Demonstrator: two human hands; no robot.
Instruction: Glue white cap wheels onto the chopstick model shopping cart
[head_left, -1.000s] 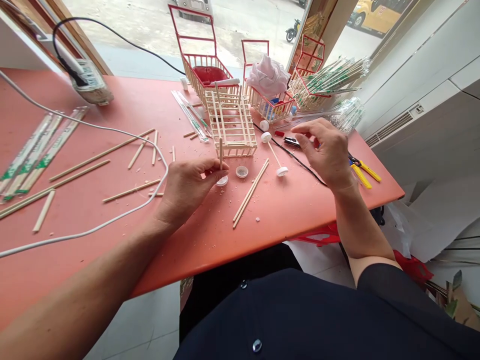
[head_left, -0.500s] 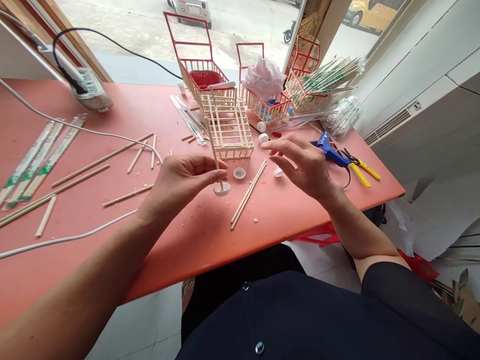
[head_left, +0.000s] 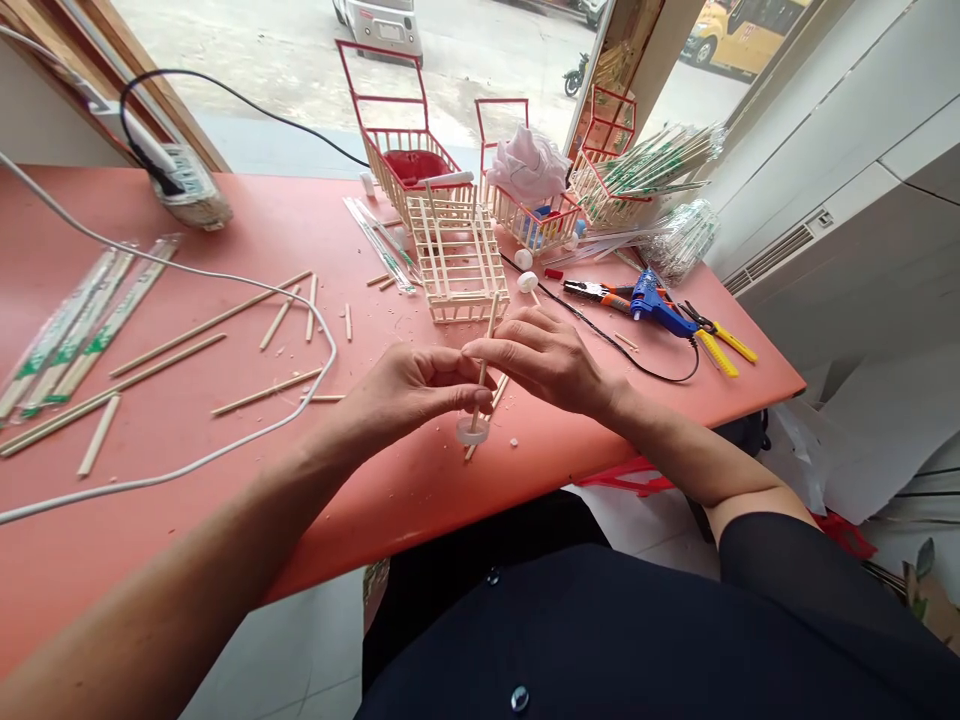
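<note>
At our far left, wrapped chopsticks (head_left: 97, 335) lie on the pink tabletop (head_left: 262, 220), and a white cable (head_left: 225, 265) loops past loose sticks (head_left: 169, 354) towards our left forearm; a careless sweep of that arm could drag the cable and scatter the sticks. Our left hand (head_left: 412, 385) is closed in a pinch, thumb against fingers, on an upright wooden stick (head_left: 492, 318) that leans a little to the right. The stick is between our hands, in front of the slatted basket frame (head_left: 457, 250), with a white cap (head_left: 472, 432) at its lower end. We cannot tell whether the cap touches the tabletop or how firmly it is joined; if the joint is weak, a sideways push could tip the cap askew or break it off. Our right hand (head_left: 551, 360) is half open, fingers reaching across the stick; whether they grip it, we cannot tell. Uneven pressure from the two hands might tilt it further. Beyond, pliers (head_left: 596, 290) lie beside a blue glue gun (head_left: 656, 300), whose black cord (head_left: 600, 335) could snag our right wrist.
</note>
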